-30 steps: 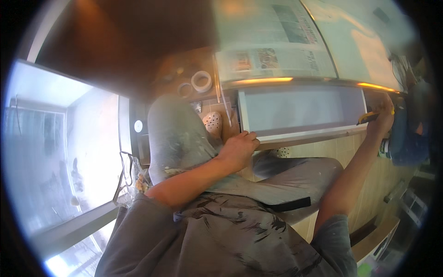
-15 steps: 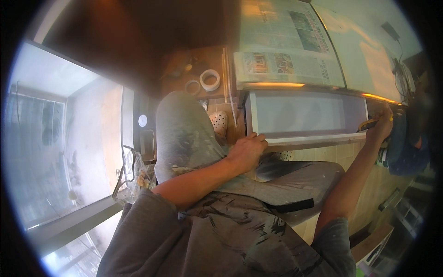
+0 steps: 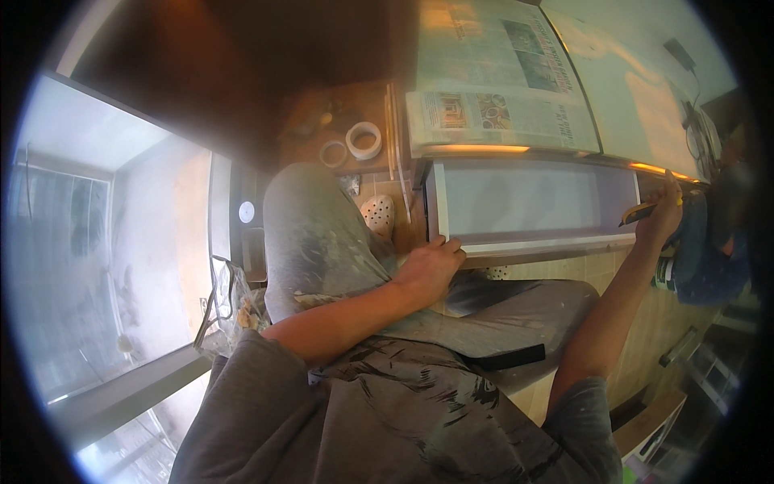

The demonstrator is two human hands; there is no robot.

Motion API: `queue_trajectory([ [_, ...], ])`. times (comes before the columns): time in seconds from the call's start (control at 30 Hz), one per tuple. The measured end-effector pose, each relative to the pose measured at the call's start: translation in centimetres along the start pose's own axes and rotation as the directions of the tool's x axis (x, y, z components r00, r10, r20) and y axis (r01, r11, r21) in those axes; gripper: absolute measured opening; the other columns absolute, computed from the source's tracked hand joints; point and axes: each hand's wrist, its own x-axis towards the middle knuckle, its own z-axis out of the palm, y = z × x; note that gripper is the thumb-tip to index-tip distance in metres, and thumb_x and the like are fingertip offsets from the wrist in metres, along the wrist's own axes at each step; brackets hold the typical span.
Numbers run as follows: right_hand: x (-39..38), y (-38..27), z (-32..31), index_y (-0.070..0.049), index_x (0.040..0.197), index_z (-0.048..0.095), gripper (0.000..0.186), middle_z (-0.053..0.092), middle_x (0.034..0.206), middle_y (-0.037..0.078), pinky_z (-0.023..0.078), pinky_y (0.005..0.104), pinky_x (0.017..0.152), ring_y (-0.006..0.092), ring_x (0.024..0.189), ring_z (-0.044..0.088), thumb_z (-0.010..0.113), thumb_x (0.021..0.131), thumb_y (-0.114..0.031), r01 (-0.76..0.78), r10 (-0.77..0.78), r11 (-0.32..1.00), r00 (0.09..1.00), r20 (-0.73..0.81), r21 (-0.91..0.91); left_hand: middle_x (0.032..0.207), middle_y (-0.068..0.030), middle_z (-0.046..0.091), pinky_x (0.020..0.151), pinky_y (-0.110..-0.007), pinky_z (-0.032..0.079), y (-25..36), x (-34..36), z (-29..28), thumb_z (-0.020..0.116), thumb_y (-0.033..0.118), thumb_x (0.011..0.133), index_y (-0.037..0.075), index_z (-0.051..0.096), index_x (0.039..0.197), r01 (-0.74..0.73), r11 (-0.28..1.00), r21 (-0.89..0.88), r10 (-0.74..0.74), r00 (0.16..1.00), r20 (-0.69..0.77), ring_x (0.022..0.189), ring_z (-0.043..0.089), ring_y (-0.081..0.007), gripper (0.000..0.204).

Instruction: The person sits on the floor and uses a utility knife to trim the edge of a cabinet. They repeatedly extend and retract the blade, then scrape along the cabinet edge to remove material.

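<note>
Through the head camera I have the drawer [image 3: 524, 198] pulled out between two and three o'clock of the view's middle, its pale interior showing. My left hand [image 3: 434, 270] is at the drawer's eight o'clock corner, the fingers [image 3: 456, 244] bent over the front edge and close together. From those fingertips the front edge runs off toward three o'clock, the side wall toward twelve, and the pale bottom lies at two. I cannot tell whether the thumb pinches from beneath, as it is hidden.

My right hand [image 3: 663, 211] is out at three o'clock, just beside the drawer's far end. Its fingers are curled around a yellow-and-black tool [image 3: 637, 214], pinning it against the palm; the dark end sticks out toward nine o'clock, by the drawer's right corner. I cannot tell whether it touches the wood.

Beyond the drawer, at one o'clock, newspaper [image 3: 476, 141] covers the table top. Near half past eleven a white tape roll [image 3: 351, 140] sits with a thinner tape ring [image 3: 322, 154] at its eight o'clock, and a spotted clog [image 3: 377, 211] shows below them, beside a bent grey-trousered knee [image 3: 302, 218]
</note>
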Motion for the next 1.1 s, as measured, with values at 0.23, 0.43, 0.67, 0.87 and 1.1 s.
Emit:
queue_trajectory([
  [0.23, 0.4, 0.0, -0.5, -0.01, 0.103, 0.07, 0.011, 0.047, 0.074, -0.006, 0.037, 0.0258, 0.058, 0.007, 0.062, 0.043, 0.077, 0.095, -0.012, -0.043, 0.043, 0.999, 0.999, 0.006, 0.009, 0.109, -0.0112, 0.06, 0.088, -0.041, 0.057, 1.6, 0.1, 1.7, 0.067, 0.003, 0.079, 0.001, 0.069, 0.112, -0.039, 0.993, 0.112, 0.055, 0.988, -0.146, 0.109, 0.061, -0.0302, 0.033],
  [0.43, 1.3, 0.8, -1.4, -0.01, 0.105, 0.071, 0.011, 0.046, 0.074, -0.006, 0.037, 0.0255, 0.058, 0.0067, 0.062, 0.043, 0.077, 0.095, -0.013, -0.047, 0.047, 0.998, 0.999, 0.008, -0.03, 0.108, -0.0115, 0.059, 0.091, -0.04, 0.051, 1.8, 0.0, 2.1, 0.066, 0.006, 0.082, 0.001, 0.068, 0.11, -0.054, 0.993, 0.1, 0.064, 0.993, -0.103, 0.108, 0.06, -0.0287, 0.028],
  [0.67, 0.6, 0.4, 0.5, -0.007, 0.11, 0.073, 0.015, 0.048, 0.076, -0.005, 0.039, 0.0253, 0.058, 0.0072, 0.061, 0.045, 0.076, 0.097, -0.013, -0.029, 0.031, 0.997, 0.999, 0.031, -0.07, 0.108, -0.0114, 0.059, 0.091, -0.039, 0.049, 1.7, -0.3, 1.4, 0.065, 0.007, 0.083, 0.001, 0.068, 0.109, -0.047, 0.992, 0.117, 0.057, 0.995, -0.078, 0.109, 0.059, -0.0283, 0.027],
  [0.87, 1.1, 1.0, 0.2, -0.004, 0.108, 0.072, 0.017, 0.05, 0.074, -0.004, 0.037, 0.0249, 0.057, 0.0071, 0.061, 0.046, 0.076, 0.096, -0.015, 0.012, -0.006, 0.997, 0.996, 0.085, -0.077, 0.107, -0.0132, 0.059, 0.093, -0.044, 0.05, 1.5, -0.3, 1.5, 0.065, 0.006, 0.082, 0.001, 0.068, 0.11, -0.056, 0.998, 0.007, 0.056, 0.997, -0.044, 0.107, 0.06, -0.0316, 0.028],
  [1.1, -0.4, -0.2, 1.2, -0.007, 0.097, 0.07, 0.009, 0.053, 0.07, -0.003, 0.04, 0.0255, 0.054, 0.0076, 0.058, 0.047, 0.077, 0.094, -0.012, 0.039, -0.04, 0.992, 0.999, -0.001, -0.118, 0.117, -0.0168, 0.065, 0.101, -0.047, 0.051, 1.7, 0.2, 0.8, 0.074, 0.013, 0.086, 0.002, 0.071, 0.116, 0.061, 0.993, -0.1, -0.052, 0.995, 0.086, 0.118, 0.061, -0.0362, 0.032],
])
